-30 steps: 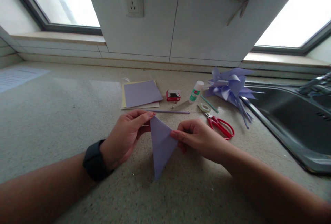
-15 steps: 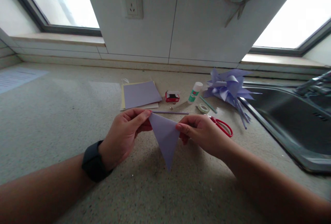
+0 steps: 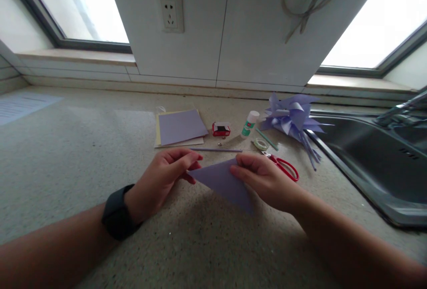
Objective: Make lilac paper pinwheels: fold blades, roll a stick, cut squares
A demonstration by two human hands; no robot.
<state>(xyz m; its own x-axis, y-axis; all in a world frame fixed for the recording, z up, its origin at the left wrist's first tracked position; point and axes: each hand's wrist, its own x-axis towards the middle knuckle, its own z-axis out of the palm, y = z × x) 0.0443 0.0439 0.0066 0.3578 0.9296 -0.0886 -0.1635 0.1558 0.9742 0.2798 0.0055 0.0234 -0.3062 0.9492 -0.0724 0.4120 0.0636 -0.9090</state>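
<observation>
A sheet of purple paper (image 3: 223, 182), folded into a triangle, is held above the countertop in front of me. My right hand (image 3: 267, 177) pinches its upper edge between thumb and fingers. At the triangle's left point is my left hand (image 3: 171, 168), thumb and fingers apart around the tip; it looks loose rather than gripping. Just beyond the paper lies a thin purple stick (image 3: 216, 149). Red-handled scissors (image 3: 285, 167) rest behind my right hand, their blades partly hidden, beside a roll of tape (image 3: 261, 144).
Behind are a stack of purple paper (image 3: 182, 126), a small red box (image 3: 221, 129), a glue stick (image 3: 249, 124) and a green stick (image 3: 267, 140). Purple paper pinwheels (image 3: 293, 117) lie by the metal sink (image 3: 367, 160). A printed sheet (image 3: 25, 106) lies far left.
The folded paper has turned, its lower point swinging to the right. My left thumb has come off the paper's corner, while my right hand keeps its pinch.
</observation>
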